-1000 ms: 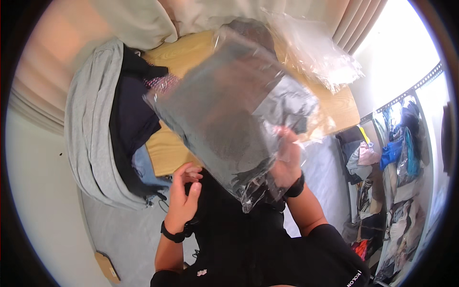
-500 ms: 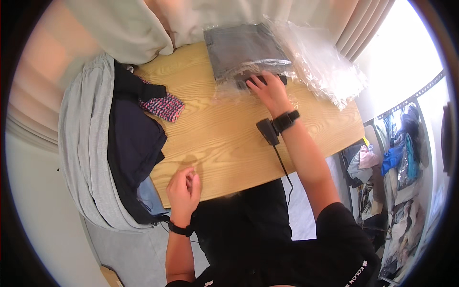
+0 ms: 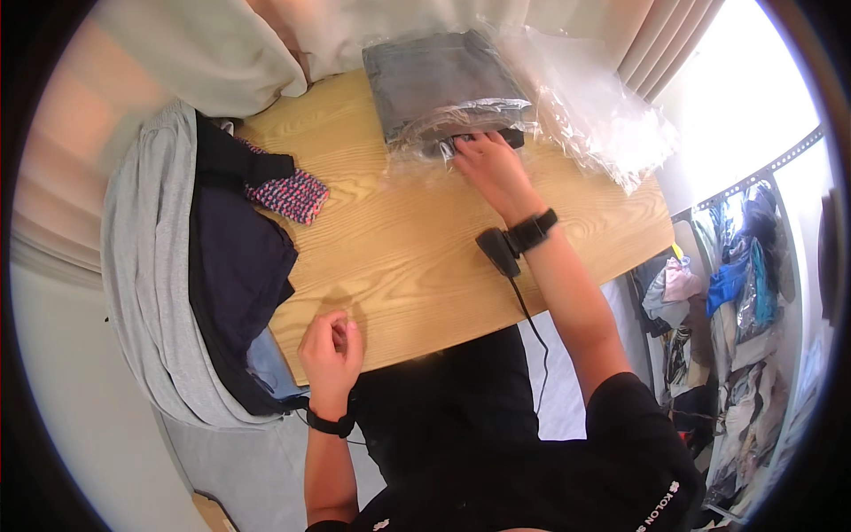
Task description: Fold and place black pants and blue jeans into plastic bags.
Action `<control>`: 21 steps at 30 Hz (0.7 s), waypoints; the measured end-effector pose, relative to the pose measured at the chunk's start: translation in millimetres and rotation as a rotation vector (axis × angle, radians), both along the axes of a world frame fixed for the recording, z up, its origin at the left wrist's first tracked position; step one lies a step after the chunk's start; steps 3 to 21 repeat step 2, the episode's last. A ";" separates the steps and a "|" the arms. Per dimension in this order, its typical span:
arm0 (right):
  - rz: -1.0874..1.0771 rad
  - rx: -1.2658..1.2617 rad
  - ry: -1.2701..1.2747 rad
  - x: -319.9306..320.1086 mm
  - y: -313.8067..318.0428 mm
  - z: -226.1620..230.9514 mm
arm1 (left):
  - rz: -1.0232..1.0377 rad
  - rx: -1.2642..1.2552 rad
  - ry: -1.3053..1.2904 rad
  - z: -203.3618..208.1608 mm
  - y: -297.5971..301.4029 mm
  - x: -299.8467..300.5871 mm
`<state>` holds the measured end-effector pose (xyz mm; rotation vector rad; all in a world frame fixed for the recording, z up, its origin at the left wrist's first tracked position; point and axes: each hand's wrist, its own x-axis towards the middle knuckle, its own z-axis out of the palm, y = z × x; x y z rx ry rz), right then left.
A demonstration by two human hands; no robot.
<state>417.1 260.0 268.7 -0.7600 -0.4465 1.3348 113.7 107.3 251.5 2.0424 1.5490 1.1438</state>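
At the far side of the wooden table (image 3: 399,248) lies a dark grey folded garment (image 3: 434,75) inside a clear plastic bag. My right hand (image 3: 496,173) is at the bag's near edge, its fingers bent round a small black object (image 3: 511,137) whose kind I cannot make out. A band on that wrist carries a black device with a cable. My left hand (image 3: 331,355) rests by the table's near left edge, its fingers curled in with nothing seen in them.
Grey and dark clothes (image 3: 146,284) hang over the table's left edge, with a pink and navy knitted piece (image 3: 297,197) beside them. Loose clear plastic (image 3: 594,106) lies at the far right. Curtains (image 3: 204,44) hang behind the table; a shelf of clothes (image 3: 745,293) stands right.
My right fingers have closed from a spread pose onto the black object. The left hand stays curled near the edge. The view has shifted slightly.
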 end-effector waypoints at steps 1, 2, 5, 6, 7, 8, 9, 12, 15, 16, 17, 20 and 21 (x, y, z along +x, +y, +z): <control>0.039 -0.055 -0.022 4.7 -11.8 -1.3 | 0.000 0.014 0.002 0.8 0.4 1.0; 0.038 -0.057 -0.025 6.0 -14.8 -1.6 | 0.007 0.040 0.066 2.2 0.0 0.5; 0.038 -0.057 -0.025 6.0 -14.8 -1.6 | 0.007 0.040 0.066 2.2 0.0 0.5; 0.038 -0.057 -0.025 6.0 -14.8 -1.6 | 0.007 0.040 0.066 2.2 0.0 0.5; 0.038 -0.057 -0.025 6.0 -14.8 -1.6 | 0.007 0.040 0.066 2.2 0.0 0.5; 0.038 -0.057 -0.025 6.0 -14.8 -1.6 | 0.007 0.040 0.066 2.2 0.0 0.5; 0.038 -0.057 -0.025 6.0 -14.8 -1.6 | 0.007 0.040 0.066 2.2 0.0 0.5; 0.038 -0.057 -0.025 6.0 -14.8 -1.6 | 0.007 0.040 0.066 2.2 0.0 0.5; 0.038 -0.057 -0.025 6.0 -14.8 -1.6 | 0.007 0.040 0.066 2.2 0.0 0.5; 0.038 -0.057 -0.025 6.0 -14.8 -1.6 | 0.007 0.040 0.066 2.2 0.0 0.5; 0.038 -0.057 -0.025 6.0 -14.8 -1.6 | 0.007 0.040 0.066 2.2 0.0 0.5; 0.038 -0.057 -0.025 6.0 -14.8 -1.6 | 0.007 0.040 0.066 2.2 0.0 0.5; 0.038 -0.057 -0.025 6.0 -14.8 -1.6 | 0.007 0.040 0.066 2.2 0.0 0.5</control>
